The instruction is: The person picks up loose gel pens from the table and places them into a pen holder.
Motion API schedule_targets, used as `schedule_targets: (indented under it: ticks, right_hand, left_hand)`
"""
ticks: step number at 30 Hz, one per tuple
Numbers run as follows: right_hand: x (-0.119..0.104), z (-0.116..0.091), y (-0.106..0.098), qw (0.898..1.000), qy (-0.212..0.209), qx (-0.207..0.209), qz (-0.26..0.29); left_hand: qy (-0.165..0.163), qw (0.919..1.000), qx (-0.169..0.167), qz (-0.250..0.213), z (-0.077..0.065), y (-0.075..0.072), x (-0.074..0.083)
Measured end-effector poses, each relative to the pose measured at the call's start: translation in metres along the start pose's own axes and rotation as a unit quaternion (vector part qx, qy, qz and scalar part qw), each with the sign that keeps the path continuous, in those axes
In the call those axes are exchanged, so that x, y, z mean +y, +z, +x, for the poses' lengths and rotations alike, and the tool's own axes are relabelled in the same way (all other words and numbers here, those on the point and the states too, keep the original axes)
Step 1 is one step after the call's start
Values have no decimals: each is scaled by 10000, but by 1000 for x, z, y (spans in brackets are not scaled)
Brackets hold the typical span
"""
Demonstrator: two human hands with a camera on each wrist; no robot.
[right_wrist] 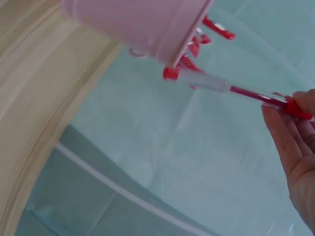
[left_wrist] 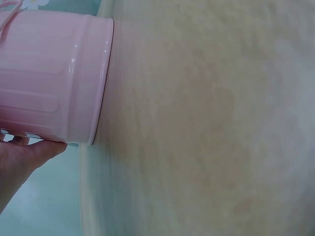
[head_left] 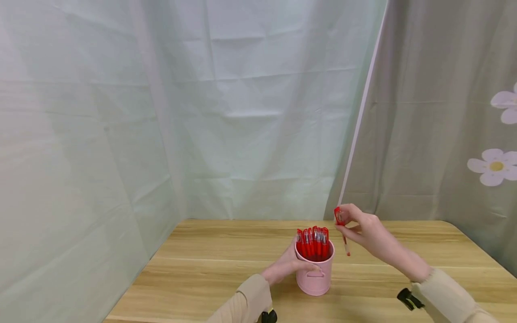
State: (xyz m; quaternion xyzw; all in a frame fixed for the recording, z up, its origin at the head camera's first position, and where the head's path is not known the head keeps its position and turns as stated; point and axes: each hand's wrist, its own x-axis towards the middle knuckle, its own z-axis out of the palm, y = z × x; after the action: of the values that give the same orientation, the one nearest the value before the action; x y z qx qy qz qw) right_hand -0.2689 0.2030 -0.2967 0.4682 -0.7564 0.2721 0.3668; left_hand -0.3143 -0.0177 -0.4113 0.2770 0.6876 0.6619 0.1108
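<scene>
A pink metal bucket (head_left: pixel 314 285) with a small side handle stands upright on the table. It is packed with several red-capped pens (head_left: pixel 313 242), caps up, their lower parts hidden inside. My left hand (head_left: pixel 282 265) grips the bucket from the left, thumb along the front near the rim; in the left wrist view the bucket's side (left_wrist: pixel 44 69) rises beside the fingers. To the right of the bucket and above the table, my right hand (head_left: pixel 365 228) pinches one pen (right_wrist: pixel 209 81) by its red cap end. That pen has a clear barrel, points downward and is apart from the others.
The wooden table (head_left: pixel 210 269) spreads around the bucket. Behind it hangs a pale green curtain (head_left: pixel 258 134), with a grey flowered curtain (head_left: pixel 412 134) at the right. Dark straps (head_left: pixel 409 299) sit at the cream sleeves.
</scene>
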Motion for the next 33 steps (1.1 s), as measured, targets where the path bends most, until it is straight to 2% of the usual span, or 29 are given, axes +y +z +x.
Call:
schedule_targets:
  ticks: [5,15,22,33]
  right_hand:
    - [-4,10,3,9993,108,349,91]
    - [-8,25,16,9972,217,587,398]
    - [-1,19,34,9949,598,643,505]
    - [6,10,56,9906,893,531,894]
  left_hand:
    - [-24,10000,-12,36,1,0,-1]
    - [-34,10000,17,1,1,-2,-3]
    - [-19,10000,-55,-42,1,-1,-3]
    - [-192,9997,24,146,-1,-1,-2]
